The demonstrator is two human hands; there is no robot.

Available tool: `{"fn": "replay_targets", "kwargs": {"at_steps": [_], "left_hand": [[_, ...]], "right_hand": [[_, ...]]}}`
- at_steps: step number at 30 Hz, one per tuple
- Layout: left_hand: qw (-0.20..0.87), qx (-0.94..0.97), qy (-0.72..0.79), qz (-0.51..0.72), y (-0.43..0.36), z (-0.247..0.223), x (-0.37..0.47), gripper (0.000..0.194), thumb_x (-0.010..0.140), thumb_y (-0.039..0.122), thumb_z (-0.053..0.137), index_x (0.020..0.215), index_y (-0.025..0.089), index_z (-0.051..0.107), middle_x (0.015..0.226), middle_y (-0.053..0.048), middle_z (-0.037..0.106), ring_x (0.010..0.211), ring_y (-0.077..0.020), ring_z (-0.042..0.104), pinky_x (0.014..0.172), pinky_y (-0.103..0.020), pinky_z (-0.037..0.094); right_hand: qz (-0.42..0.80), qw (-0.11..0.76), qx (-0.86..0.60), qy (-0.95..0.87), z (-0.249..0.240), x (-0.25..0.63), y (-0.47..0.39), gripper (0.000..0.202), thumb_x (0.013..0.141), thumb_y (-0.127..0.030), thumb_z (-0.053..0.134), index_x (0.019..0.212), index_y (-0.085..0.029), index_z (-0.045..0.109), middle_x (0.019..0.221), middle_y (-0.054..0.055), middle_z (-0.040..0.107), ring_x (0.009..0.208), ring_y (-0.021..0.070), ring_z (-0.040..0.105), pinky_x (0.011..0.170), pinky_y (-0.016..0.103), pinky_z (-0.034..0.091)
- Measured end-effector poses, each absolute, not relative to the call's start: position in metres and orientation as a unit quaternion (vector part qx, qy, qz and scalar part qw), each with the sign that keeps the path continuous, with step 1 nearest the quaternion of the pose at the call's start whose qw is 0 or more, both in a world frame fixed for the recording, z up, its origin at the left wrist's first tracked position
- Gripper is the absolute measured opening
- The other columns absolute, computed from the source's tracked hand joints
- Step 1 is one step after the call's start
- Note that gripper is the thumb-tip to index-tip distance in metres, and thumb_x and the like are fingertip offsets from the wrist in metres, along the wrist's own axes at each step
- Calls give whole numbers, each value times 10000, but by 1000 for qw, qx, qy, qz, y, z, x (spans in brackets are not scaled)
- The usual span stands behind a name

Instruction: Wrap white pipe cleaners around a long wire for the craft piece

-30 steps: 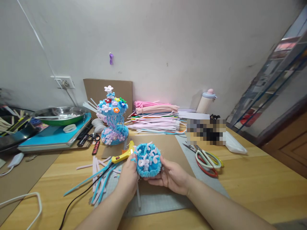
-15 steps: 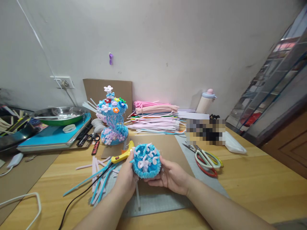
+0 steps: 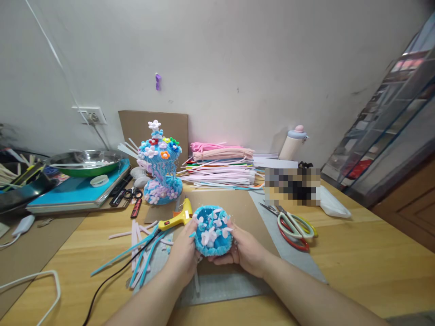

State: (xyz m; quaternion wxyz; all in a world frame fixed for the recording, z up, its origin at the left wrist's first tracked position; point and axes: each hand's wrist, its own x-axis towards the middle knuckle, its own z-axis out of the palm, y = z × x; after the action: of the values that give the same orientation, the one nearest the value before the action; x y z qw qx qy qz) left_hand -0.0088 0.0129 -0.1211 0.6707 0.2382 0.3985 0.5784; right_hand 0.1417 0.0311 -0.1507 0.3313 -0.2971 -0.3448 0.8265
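Observation:
Between my hands, above the cardboard sheet [image 3: 244,213], is a round blue pipe-cleaner piece [image 3: 213,249] with white and pale-pink curls standing inside its fuzzy rim. My left hand [image 3: 185,249] grips its left side, and my right hand [image 3: 249,249] holds the right side with fingers curled beneath it. The undersides of the fingers are partly hidden. Just left of the piece lies a yellow hot glue gun [image 3: 176,218] with a black cord. Behind it stands a blue pipe-cleaner carousel-like ornament [image 3: 163,158] covered in small flowers.
Loose blue and pale-pink pipe cleaners [image 3: 141,253] lie at left. Bundles of pipe cleaners [image 3: 220,167] are stacked by the wall. Scissors [image 3: 292,226] rest on the right of the grey mat [image 3: 299,258]. A metal bowl [image 3: 84,160] sits on a blue book [image 3: 68,194]; a bottle [image 3: 292,142] stands behind.
Both hands have shifted the blue piece slightly right and tipped it, so its curls and inner surface show at a different angle. The glue gun and ornament stay in place.

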Motion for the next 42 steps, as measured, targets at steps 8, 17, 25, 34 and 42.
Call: {"fn": "replay_targets", "kwargs": {"at_steps": [8,17,25,34,42], "left_hand": [[673,215,412,575,12,-119,-8,364,780,357,663,1088,165,625,909,-63,739,869,-231,685,728,-291,535],[740,228,379,507,9,-101,-19,485,922,483,353,1139,121,592,1118,-151,679,1017,-230,651,907,-332,476],[742,312,394,444,1,-95,-27,360,858,375,566,1161,182,589,1132,-125,680,940,-252,680,805,-359,534],[709,252,426,501,-4,-89,-49,255,877,276,515,1034,120,642,1038,-133,708,862,-213,690,790,-347,563],[580,173,415,679,-6,-53,-106,261,899,189,422,1030,169,647,932,-86,733,832,-202,700,746,-369,599]], "right_hand": [[828,320,-300,-348,-149,143,33,546,951,-548,265,1146,-131,560,880,120,724,640,162,691,605,289,561],[833,269,-330,-352,-120,168,46,679,920,-602,186,1011,-103,637,752,116,720,529,185,668,433,270,537],[821,227,-355,-384,-120,168,47,732,906,-647,158,1074,-100,614,779,126,715,515,178,668,387,235,510],[795,312,-315,-415,-110,174,44,533,927,-583,258,1263,-225,465,1040,114,635,781,202,656,425,246,538],[772,356,-334,-407,-114,173,40,443,935,-515,345,1234,-219,482,1110,117,580,854,205,628,528,282,546]]}}
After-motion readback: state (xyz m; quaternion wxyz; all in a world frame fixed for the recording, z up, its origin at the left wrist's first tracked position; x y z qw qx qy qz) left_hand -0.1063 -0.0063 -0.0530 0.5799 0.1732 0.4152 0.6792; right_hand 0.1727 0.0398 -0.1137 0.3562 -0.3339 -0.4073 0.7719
